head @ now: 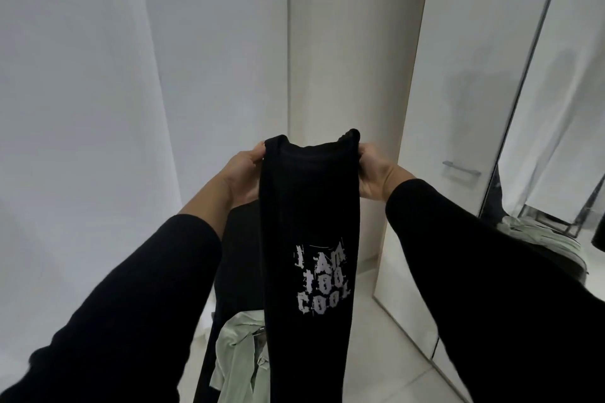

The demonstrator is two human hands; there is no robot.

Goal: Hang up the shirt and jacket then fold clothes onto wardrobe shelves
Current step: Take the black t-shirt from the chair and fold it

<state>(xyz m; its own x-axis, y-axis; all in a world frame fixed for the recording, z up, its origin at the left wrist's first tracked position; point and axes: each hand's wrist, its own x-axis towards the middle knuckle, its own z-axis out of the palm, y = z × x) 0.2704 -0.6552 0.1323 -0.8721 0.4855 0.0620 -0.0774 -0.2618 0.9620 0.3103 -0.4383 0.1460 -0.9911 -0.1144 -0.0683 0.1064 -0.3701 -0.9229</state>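
While both hands, left hand (244, 173) and right hand (376, 173), grip the black T-shirt (309, 239) top edge, keeping it taut should fold cleanly.

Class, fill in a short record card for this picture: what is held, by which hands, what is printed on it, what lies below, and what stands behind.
held item: black garment, hanging lengthwise
left hand: grips its top left edge
right hand: grips its top right edge
print: pale lettering, "I AM ... COOL", middle word unclear
below: pale green shirt
behind: white wardrobe door with metal handle
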